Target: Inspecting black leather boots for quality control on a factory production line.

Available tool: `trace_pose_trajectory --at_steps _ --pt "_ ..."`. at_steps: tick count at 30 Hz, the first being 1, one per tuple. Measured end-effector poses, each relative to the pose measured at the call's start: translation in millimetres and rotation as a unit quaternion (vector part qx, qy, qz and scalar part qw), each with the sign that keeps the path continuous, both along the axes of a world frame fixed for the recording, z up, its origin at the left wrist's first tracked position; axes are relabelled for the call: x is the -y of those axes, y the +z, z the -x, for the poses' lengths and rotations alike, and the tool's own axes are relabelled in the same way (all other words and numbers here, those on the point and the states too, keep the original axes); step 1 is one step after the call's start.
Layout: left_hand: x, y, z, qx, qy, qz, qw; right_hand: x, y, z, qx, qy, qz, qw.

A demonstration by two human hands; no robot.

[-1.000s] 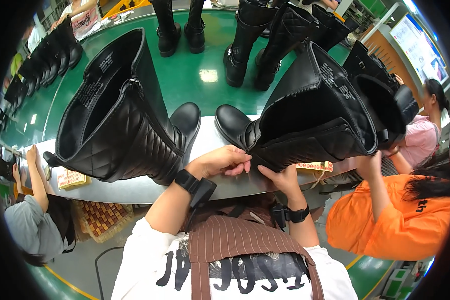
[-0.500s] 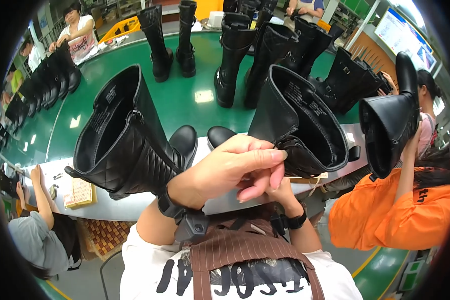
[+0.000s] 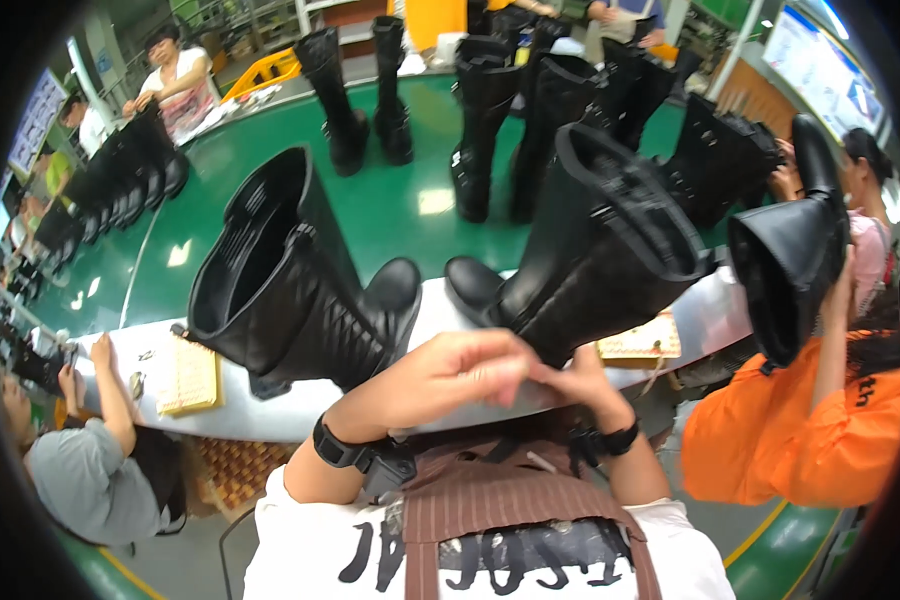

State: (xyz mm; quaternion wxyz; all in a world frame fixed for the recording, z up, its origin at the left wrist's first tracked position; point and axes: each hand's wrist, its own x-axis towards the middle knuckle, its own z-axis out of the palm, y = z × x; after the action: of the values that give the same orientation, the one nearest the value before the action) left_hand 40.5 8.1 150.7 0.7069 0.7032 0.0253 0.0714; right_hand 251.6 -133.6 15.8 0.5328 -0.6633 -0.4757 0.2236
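Note:
My left hand (image 3: 457, 376) and my right hand (image 3: 582, 384) meet fingertip to fingertip just in front of my chest. Both are curled, and I cannot see whether anything small is pinched between them. Each wrist carries a black band. Right behind the hands a tall black boot (image 3: 602, 250) lies tilted on the pale ledge (image 3: 270, 415), toe to the left and open shaft up to the right. A second tall black quilted boot (image 3: 292, 292) lies to its left, toe to toe with it. Neither hand touches a boot.
A green conveyor table (image 3: 390, 215) behind the ledge carries several upright black boots (image 3: 482, 120). A person in orange (image 3: 800, 430) at the right holds up a black boot (image 3: 790, 250). A person in grey (image 3: 90, 460) sits at the left. Yellow pads (image 3: 188, 376) lie on the ledge.
My hands have come off the right boot's shaft and drawn together in front of me. The right boot has settled on the ledge and the view has tilted up.

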Motion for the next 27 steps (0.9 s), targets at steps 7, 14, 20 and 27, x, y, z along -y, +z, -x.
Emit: trace_pose_trajectory --at_steps 7,14,20,27 --pt "-5.1 -58.1 143.3 -0.372 0.241 -0.291 0.848 -6.2 0.2 -21.8 -0.047 0.103 0.084 0.99" --pt "-26.1 -136.1 100.5 -0.132 0.445 -0.157 0.872 -21.8 10.4 9.8 0.024 0.068 0.041 0.997" --pt "-18.7 -127.5 63.8 -0.008 0.44 0.037 0.897 -21.6 14.4 24.8 -0.17 0.022 0.01 0.985" --pt "-11.6 -93.7 30.1 0.123 0.351 0.305 0.877 -40.4 23.8 35.9 -0.501 0.159 -0.13 0.841"
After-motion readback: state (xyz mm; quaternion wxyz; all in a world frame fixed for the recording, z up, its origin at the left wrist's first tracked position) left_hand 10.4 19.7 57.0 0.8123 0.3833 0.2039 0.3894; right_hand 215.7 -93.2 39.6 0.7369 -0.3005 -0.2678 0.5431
